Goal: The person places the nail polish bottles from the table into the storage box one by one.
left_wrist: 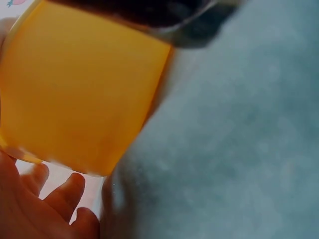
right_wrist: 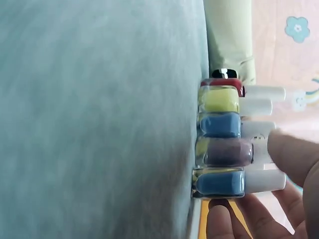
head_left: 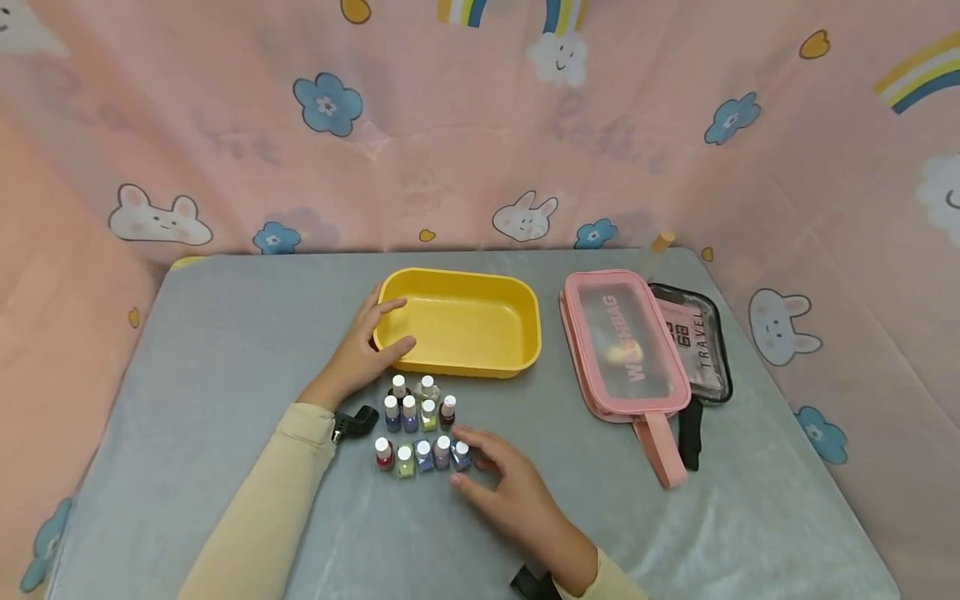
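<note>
My left hand (head_left: 358, 346) rests at the left end of a yellow plastic tray (head_left: 480, 367), thumb and forefinger spread over its rim. Its other fingers show outside the tray wall in the left wrist view. My right hand (head_left: 513, 492) is around the right end of the front row of nail polish bottles, thumb and forefinger apart on either side of a blue nail polish bottle (right_wrist: 219, 182). Left of it stand a mauve bottle (right_wrist: 229, 152), a blue bottle (right_wrist: 219, 124), a yellow-green bottle (right_wrist: 219, 99) and a red bottle (head_left: 384, 454), all white-capped and upright.
More nail polish bottles (head_left: 409, 413) stand in a group between the front row and the tray. At right lies a pink clear-topped wash bag (head_left: 626, 342), overlapping a black-edged travel pouch (head_left: 708, 350). A clear bottle with a yellowish cap (head_left: 663, 242) stands behind them.
</note>
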`<state>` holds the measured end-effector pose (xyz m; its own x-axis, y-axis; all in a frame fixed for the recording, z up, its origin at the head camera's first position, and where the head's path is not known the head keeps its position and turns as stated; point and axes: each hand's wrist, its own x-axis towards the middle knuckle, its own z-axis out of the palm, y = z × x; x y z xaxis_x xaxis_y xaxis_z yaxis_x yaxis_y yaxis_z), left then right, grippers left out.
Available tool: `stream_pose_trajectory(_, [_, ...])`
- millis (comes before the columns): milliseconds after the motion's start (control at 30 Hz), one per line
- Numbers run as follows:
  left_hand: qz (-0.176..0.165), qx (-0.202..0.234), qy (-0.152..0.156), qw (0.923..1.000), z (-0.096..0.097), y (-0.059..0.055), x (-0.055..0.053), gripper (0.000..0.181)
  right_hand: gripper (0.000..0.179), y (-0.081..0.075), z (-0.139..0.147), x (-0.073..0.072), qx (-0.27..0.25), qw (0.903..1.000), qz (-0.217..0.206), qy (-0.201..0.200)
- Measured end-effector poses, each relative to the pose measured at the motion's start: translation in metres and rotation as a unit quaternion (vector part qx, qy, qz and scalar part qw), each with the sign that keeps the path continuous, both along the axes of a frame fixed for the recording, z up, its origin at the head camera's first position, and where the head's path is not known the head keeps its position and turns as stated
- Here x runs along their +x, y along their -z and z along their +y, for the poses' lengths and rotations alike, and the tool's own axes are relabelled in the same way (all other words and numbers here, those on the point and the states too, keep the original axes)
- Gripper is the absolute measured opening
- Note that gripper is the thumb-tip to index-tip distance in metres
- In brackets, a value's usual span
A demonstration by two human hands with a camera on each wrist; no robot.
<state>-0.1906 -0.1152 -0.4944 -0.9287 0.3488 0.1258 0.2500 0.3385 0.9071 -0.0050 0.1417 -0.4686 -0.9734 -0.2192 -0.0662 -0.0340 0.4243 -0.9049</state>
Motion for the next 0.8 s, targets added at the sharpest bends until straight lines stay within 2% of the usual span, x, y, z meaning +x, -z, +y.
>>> stream_pose_trajectory(233, [0.019,-0.027,-0.007,0.9994,0.002,-0.001,-0.001,0.052,0.033,0.004,-0.004,-0.006,0.0,0.9996,0.015,0.025])
stream_pose_trajectory(467, [0.02,-0.044,-0.011,0.9988,0.0,-0.004,0.0,0.045,0.023,0.003,-0.003,-0.008,0.003,0.9987,0.014,0.048])
stream_pose_trajectory(567, [0.02,-0.043,-0.011,0.9988,0.0,-0.004,0.0,0.044,0.023,-0.008,0.003,-0.011,0.016,0.9972,0.012,0.071])
stream_pose_trajectory(633, [0.019,-0.041,-0.011,0.9989,0.0,-0.004,0.0,0.043,0.023,-0.02,0.01,-0.016,0.024,0.9959,0.027,0.083])
stream_pose_trajectory(700, [0.019,-0.039,-0.01,0.999,0.0,-0.004,0.0,0.043,0.024,-0.033,0.019,-0.026,0.038,0.9935,0.051,0.095])
stream_pose_trajectory(800, [0.017,-0.035,-0.009,0.9992,0.001,-0.004,0.0,0.043,0.026,-0.051,0.034,-0.047,0.054,0.9878,0.101,0.106])
